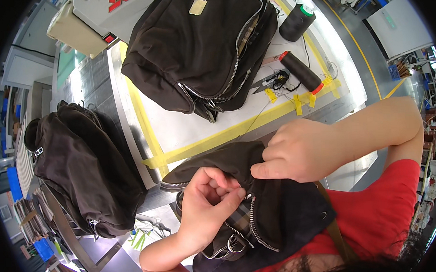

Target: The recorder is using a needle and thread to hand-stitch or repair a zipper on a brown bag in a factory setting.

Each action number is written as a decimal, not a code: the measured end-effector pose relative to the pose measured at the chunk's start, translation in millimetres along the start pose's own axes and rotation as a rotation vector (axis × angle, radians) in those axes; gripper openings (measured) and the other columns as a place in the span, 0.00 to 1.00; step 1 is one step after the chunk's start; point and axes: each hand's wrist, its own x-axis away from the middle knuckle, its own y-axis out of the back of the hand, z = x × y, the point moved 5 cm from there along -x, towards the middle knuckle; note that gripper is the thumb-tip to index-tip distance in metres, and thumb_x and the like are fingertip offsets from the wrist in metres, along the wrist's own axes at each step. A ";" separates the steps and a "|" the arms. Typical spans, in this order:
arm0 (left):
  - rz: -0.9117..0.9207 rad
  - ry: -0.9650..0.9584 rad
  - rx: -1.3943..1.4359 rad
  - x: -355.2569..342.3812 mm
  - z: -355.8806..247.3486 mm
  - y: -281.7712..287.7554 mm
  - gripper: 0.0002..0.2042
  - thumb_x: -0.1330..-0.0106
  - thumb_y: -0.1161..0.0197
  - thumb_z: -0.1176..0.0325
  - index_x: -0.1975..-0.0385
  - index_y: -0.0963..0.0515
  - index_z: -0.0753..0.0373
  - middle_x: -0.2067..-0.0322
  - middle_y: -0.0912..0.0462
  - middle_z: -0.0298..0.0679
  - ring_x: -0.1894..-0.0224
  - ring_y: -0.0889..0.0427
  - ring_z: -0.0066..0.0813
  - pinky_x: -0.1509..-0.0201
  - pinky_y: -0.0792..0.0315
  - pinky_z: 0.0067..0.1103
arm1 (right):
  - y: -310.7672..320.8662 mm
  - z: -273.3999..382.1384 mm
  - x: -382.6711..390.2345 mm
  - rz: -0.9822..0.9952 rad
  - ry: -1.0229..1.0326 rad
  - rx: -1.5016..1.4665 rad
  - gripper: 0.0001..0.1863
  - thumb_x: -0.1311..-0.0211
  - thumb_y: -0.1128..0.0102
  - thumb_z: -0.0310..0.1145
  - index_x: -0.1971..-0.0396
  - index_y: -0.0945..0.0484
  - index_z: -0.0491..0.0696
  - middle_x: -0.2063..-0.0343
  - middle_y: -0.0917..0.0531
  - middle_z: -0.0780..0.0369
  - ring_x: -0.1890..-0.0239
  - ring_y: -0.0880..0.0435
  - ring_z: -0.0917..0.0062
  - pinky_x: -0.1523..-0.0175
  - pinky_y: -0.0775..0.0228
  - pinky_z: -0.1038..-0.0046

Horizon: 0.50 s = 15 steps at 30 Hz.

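On lap: one dark bag [261, 202], pinched by left hand [209, 208], right hand [297, 151]; two more bags, two thread spools.

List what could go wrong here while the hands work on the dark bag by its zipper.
1. Both the left hand and the right hand pinch the dark bag right at its metal zipper; fingertips could get nicked or caught on the teeth.
2. Small scissors lie amid loose thread beside the thread spool; a reach there might snag thread or meet the blades.
3. The large thread cone stands near the table edge and might tip.
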 end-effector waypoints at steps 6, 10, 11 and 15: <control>0.007 0.040 0.024 -0.6 -0.1 1.9 0.12 0.44 0.41 0.85 0.68 0.36 0.62 0.66 0.25 0.36 0.63 0.24 0.18 0.56 0.29 0.15 | 4.3 -6.5 2.7 -0.007 0.024 -0.013 0.16 0.55 0.43 0.28 0.61 0.26 0.50 0.85 0.32 0.67 0.83 0.28 0.75 0.81 0.37 0.73; 0.013 0.048 -0.004 0.2 0.3 1.0 0.11 0.43 0.41 0.84 0.68 0.35 0.63 0.67 0.25 0.36 0.63 0.24 0.18 0.57 0.29 0.15 | 5.8 1.3 2.8 -0.030 -0.013 0.046 0.14 0.53 0.45 0.28 0.62 0.26 0.48 0.84 0.33 0.66 0.82 0.28 0.74 0.78 0.37 0.73; 0.009 0.043 -0.010 0.7 0.1 0.6 0.11 0.43 0.41 0.84 0.68 0.35 0.63 0.67 0.25 0.36 0.63 0.24 0.18 0.57 0.29 0.15 | 7.0 2.3 2.3 -0.050 -0.015 0.044 0.13 0.52 0.45 0.29 0.63 0.27 0.48 0.84 0.34 0.66 0.81 0.29 0.74 0.77 0.37 0.73; 0.019 0.032 -0.017 0.9 0.0 -0.9 0.11 0.43 0.41 0.84 0.68 0.35 0.63 0.67 0.24 0.37 0.63 0.24 0.18 0.57 0.29 0.15 | 12.4 2.1 2.7 -0.048 -0.010 0.047 0.12 0.52 0.45 0.29 0.64 0.27 0.47 0.83 0.34 0.65 0.80 0.29 0.74 0.76 0.38 0.74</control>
